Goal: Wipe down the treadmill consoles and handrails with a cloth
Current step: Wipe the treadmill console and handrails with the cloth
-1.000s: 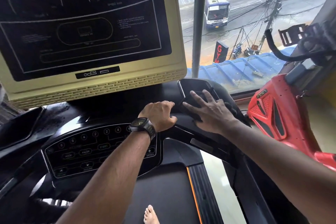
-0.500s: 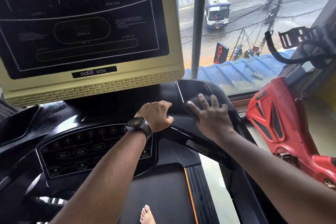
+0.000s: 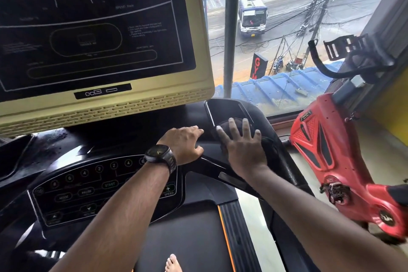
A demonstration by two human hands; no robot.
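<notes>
The screen (image 3: 88,28) is black with thin white lines and curves on it. Its frame (image 3: 204,51) is pale yellow, with rows of small slots along the bottom. The console (image 3: 55,146) below is shiny black. The button panel (image 3: 88,192) is black too, with white numbers in little rings and a green plus sign. The cloth (image 3: 270,144) is black. The watch (image 3: 160,154) is black. The belt (image 3: 187,238) is dark grey with an orange stripe. The bike (image 3: 320,139) is red with black patches. Outside, the roof (image 3: 276,90) is blue and the bus (image 3: 251,13) is white and blue.
</notes>
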